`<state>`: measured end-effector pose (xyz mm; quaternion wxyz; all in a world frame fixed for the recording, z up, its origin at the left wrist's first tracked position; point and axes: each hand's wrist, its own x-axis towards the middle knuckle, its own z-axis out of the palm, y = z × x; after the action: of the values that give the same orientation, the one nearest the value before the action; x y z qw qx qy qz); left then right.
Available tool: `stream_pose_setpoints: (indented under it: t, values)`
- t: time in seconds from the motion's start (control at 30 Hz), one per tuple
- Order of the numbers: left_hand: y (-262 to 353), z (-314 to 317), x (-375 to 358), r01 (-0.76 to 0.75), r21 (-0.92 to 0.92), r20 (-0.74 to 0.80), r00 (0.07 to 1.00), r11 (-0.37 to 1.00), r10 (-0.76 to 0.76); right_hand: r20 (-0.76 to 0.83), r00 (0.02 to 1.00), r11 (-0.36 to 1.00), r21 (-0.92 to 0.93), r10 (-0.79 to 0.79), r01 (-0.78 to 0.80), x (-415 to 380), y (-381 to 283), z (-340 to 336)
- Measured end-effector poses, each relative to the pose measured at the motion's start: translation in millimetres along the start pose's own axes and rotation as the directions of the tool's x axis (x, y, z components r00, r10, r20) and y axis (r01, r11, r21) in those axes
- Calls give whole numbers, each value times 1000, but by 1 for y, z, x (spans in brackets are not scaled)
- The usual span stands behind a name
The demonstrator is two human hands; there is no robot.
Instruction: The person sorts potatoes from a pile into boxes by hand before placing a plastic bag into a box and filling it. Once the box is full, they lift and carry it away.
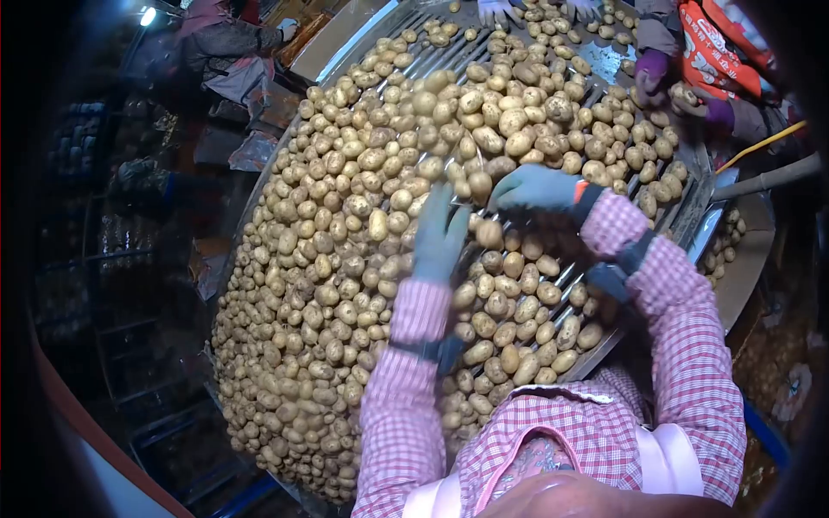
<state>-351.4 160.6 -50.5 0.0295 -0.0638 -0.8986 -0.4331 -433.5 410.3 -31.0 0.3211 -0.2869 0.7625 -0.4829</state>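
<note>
Potatoes cover a wide metal sorting table in a thick layer. My left hand, in a blue-grey glove, lies over them with its fingers stretched out and the thumb apart; it holds nothing. To its right, my right hand, gloved the same way, is bent with its fingers curled down. Whatever its fingers may hold is hidden beneath the hand. A blurred potato lies between the two hands, close to the fingertips of both.
Metal rollers show through gaps between the potatoes. At the far end are another person's gloved hands. A co-worker's purple glove is at the right edge, near a yellow cable. Another person stands at the upper left.
</note>
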Motion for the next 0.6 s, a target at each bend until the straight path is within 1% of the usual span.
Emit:
stream_pose_setpoints:
  t: [0.03,0.07,0.1,0.13,0.2,0.23,0.27,0.3,0.33,0.37,0.4,0.43,0.47,0.53,0.57,0.6]
  values:
    - [-9,-15,-25,-9,172,-43,999,985,16,-115,964,914,-360,-241,186,2,22,-22]
    - [-15,-29,-50,-7,341,-82,996,940,37,-128,861,675,-681,-492,284,11,47,-53]
    - [-18,-37,-73,50,423,-90,996,905,-13,-432,868,880,-476,-245,12,17,50,-83]
    - [-21,-44,-91,104,505,-104,993,857,-59,-640,765,959,-169,68,-227,24,51,-113]
    - [-24,-42,-120,224,549,-61,972,805,-228,-716,698,918,-258,29,-302,58,76,-164]
    - [-24,-40,-128,282,574,-44,948,769,-314,-739,671,877,-281,62,-389,78,98,-183]
    - [-20,-40,-131,261,595,-6,947,760,-321,-760,643,828,-299,93,-473,99,122,-198]
    - [-12,-40,-132,244,613,29,943,751,-331,-730,677,803,-348,92,-485,111,121,-204]
    - [-10,-40,-130,225,630,65,938,744,-339,-711,692,755,-386,123,-531,121,123,-201]
    - [-15,-36,-131,238,623,30,945,745,-327,-687,710,702,-429,156,-569,127,126,-195]
    - [-16,-35,-132,212,643,-10,963,736,-269,-661,726,645,-474,188,-599,137,128,-188]
    - [-17,-33,-131,179,662,-43,979,728,-202,-745,664,572,-517,67,-637,147,140,-179]
    - [-18,-32,-130,141,681,-70,989,718,-128,-692,706,690,-438,150,-576,145,145,-186]
    - [-16,-34,-128,211,660,-31,967,721,-254,-547,790,862,-221,278,-456,140,133,-203]
    - [-14,-35,-129,246,647,-7,948,722,-317,-540,785,949,241,305,-203,129,126,-198]
    - [-15,-35,-128,217,658,-34,965,721,-260,-519,789,767,634,328,99,112,105,-185]
